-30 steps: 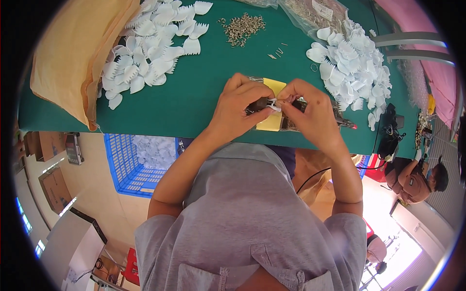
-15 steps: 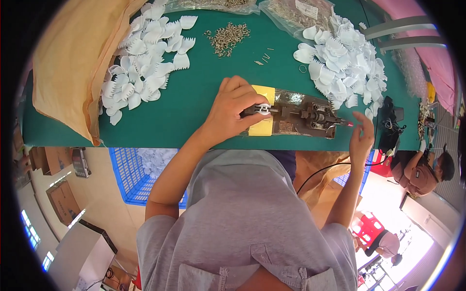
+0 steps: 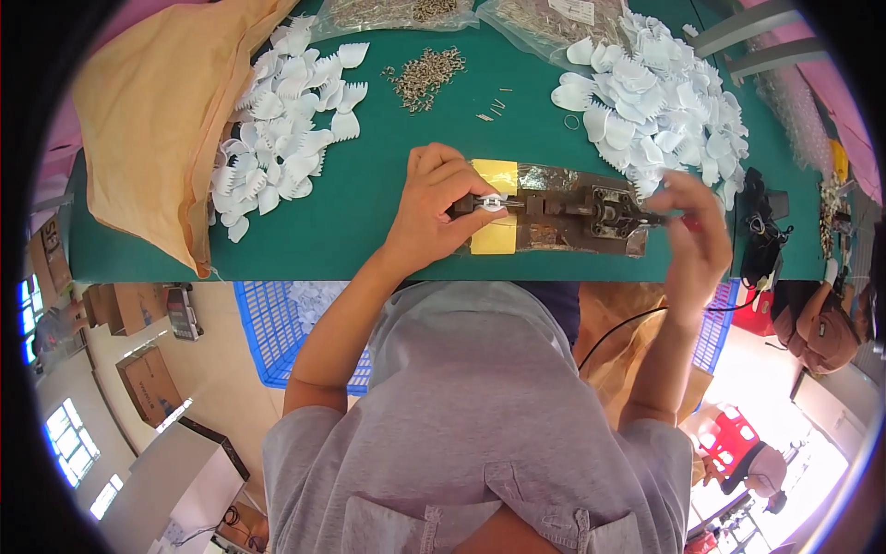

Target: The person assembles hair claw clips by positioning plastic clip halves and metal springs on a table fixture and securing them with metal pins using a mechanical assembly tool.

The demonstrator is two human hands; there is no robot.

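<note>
Head view: a dark metal fixture (image 3: 574,210) lay lengthwise on the green surface (image 3: 341,242), and everything else was placed around it. At its left end, the left hand (image 3: 434,205) had its grip closed, thumb and forefinger clamped on a small white piece (image 3: 492,202) that sat at the fixture's tip, above a yellow patch (image 3: 494,242). At the fixture's right end, the right hand (image 3: 697,235) was blurred, its fingers curled close to the red-tipped lever; whether that grip was apart or closed on the lever, I could not tell. Beyond the fixture lay a heap of small metal parts (image 3: 426,80), with a few loose pins (image 3: 496,108) nearer to it and clear plastic bags (image 3: 558,26) farther off. A pile of white toothed pieces (image 3: 669,111) rose beyond the fixture's right end, while a looser spread of similar pieces (image 3: 286,138) lay well to its left, beside a tan sack (image 3: 152,120). Black cables (image 3: 759,245) lay to the fixture's right, and a blue crate (image 3: 268,334) stood below and left of it.
</note>
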